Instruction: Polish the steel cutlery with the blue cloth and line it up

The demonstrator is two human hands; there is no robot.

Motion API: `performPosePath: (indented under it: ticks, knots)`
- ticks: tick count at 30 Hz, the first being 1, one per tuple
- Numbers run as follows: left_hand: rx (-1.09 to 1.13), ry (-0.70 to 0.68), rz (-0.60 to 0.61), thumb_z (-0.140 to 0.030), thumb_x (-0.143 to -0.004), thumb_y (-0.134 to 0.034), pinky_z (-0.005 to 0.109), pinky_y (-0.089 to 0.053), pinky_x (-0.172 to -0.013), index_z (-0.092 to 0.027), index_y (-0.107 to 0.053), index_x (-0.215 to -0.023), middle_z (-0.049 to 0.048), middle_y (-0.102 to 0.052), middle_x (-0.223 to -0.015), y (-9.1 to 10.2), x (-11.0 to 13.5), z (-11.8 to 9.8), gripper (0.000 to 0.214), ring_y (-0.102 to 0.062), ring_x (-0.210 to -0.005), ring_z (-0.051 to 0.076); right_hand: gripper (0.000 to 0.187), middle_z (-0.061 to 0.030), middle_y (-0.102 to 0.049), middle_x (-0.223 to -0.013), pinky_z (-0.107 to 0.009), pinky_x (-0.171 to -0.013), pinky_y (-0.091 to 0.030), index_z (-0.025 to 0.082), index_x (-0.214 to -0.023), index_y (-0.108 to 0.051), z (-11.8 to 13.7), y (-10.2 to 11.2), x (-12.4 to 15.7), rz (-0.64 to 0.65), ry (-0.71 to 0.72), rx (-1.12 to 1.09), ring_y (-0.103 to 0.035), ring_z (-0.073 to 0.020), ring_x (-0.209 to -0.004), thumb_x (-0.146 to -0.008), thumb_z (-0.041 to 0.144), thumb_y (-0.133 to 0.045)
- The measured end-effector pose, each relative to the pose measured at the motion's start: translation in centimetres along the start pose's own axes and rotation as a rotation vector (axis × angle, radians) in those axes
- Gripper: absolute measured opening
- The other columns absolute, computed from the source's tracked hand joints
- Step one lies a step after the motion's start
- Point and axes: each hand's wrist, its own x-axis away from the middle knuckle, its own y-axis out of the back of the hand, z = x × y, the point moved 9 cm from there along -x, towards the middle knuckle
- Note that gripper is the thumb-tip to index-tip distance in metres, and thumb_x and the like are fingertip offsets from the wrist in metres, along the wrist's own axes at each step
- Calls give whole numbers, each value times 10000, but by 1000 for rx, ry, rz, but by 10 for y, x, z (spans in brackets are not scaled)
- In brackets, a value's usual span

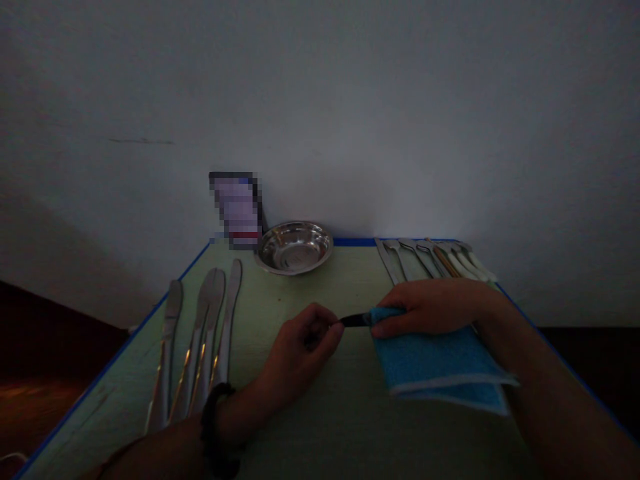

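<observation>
My left hand (303, 343) is closed, its thumb and fingers pinching one end of a slim, dark-looking piece of cutlery (355, 321). Its other end runs into a folded blue cloth (440, 363) with pale edging, so I cannot tell its exact kind. My right hand (425, 310) is closed over the cloth and presses it around the utensil. Several table knives (200, 340) lie side by side near my left forearm. Past my right hand, several pieces of cutlery (420, 257) lie in a row, partly hidden by that hand.
A round, shallow metal bowl (295, 248) stands at the back of the pale green table (310, 427), which has a blue edge. Left of the bowl, a blurred-out phone (237, 210) leans against the grey wall (350, 100).
</observation>
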Motion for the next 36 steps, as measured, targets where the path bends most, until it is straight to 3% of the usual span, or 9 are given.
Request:
performPosePath:
  ticks: [11, 18, 24, 30, 34, 36]
  knots:
    - [-80, -72, 82, -307, -871, -437, 206, -306, -480, -169, -524, -719, -56, -430, -566, -7, 3, -11, 224, -397, -514, 95, 473, 4, -562, -662, -218, -508, -379, 175, -742, -571, 8, -5, -6, 45, 71, -26, -535, -114, -593, -805, 616, -412]
    - [411, 69, -132, -354, -879, -465, 162, -248, -404, -189, -447, -676, -88, -343, -513, 10, 3, 15, 262, -300, -442, 62, 467, -23, -656, -809, -235, -593, -449, 186, -912, -633, -21, 9, 13, -35, -54, -116, -614, -155, -711, -773, 607, -485]
    - [610, 128, -173, -368, -849, -504, 141, -243, -387, -188, -441, -668, -91, -339, -518, 11, 1, 23, 263, -297, -434, 54, 470, -37, -668, -809, -237, -587, -458, 174, -903, -657, -32, 15, 23, -63, -76, -116, -620, -163, -706, -781, 594, -485]
    - [467, 82, -135, -376, -879, -456, 154, -266, -399, -188, -460, -702, -81, -364, -545, 10, 0, 23, 258, -309, -446, 58, 494, -34, -658, -798, -235, -576, -451, 175, -901, -642, -32, 13, 19, -62, -90, -99, -612, -151, -690, -783, 619, -461]
    - [210, 30, -19, -385, -896, -440, 170, -275, -421, -185, -495, -730, -72, -400, -533, 0, 3, 15, 266, -353, -466, 71, 482, -17, -627, -744, -230, -547, -422, 178, -840, -617, -17, 5, 6, -21, -49, -66, -583, -135, -644, -794, 622, -437]
    - [214, 50, -14, -399, -892, -442, 169, -275, -417, -187, -480, -706, -74, -397, -536, -3, 2, 13, 284, -347, -463, 70, 455, -6, -599, -708, -224, -529, -404, 183, -793, -595, -6, 3, -1, -16, 2, -66, -562, -123, -618, -808, 606, -427]
